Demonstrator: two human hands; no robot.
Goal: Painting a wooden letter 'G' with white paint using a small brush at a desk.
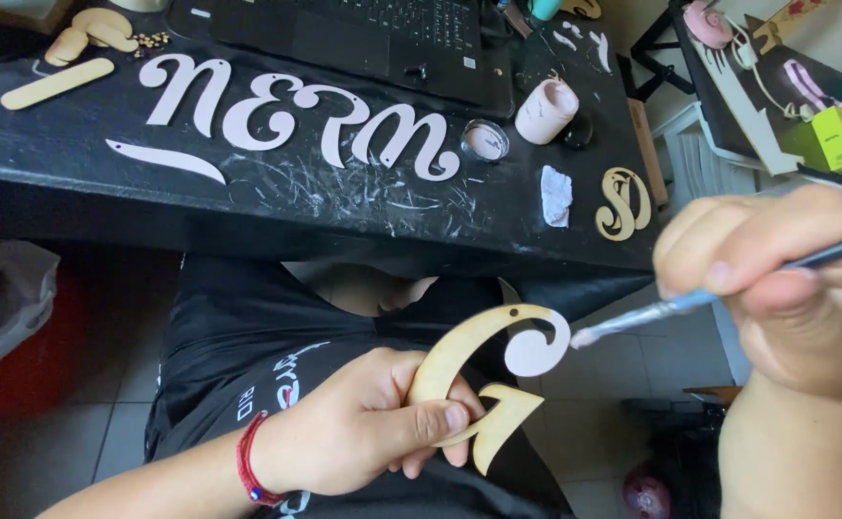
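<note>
1. I am watching the left hand [363,423] reaching in from the lower left, forearm angled up toward the middle, a red bracelet [248,468] sitting on the wrist.
2. Its grip is closing around the lower stem of a wooden letter [486,370]: the thumb is pressing across the front face and the fingers are curling in behind.
3. The letter is hanging in the air over the lap, below the near edge of the desk [248,197]. Its curl at the top right is showing pale paint; the rest is showing bare wood.
4. The right hand [786,298] is coming in from the right edge, close to the camera, knuckles bunching toward the left.
5. Its grip is pinching tight on a thin brush [690,303], thumb and fingertips meeting on the handle, which is running up and off to the right.
6. The brush tip is pointing left and sitting just beside the painted curl; I cannot tell whether it is touching.
7. On the desk, a row of pale painted letters [296,115] is lying flat, with a long pale swoosh [166,160] beneath its left end.
8. To the right of that row, a small round jar [484,140] and a tipped white cup [546,111] are lying side by side, with a bare wooden letter [621,204] near the desk's right corner.
9. A laptop [383,38] is sitting at the far side of the desk.
</note>
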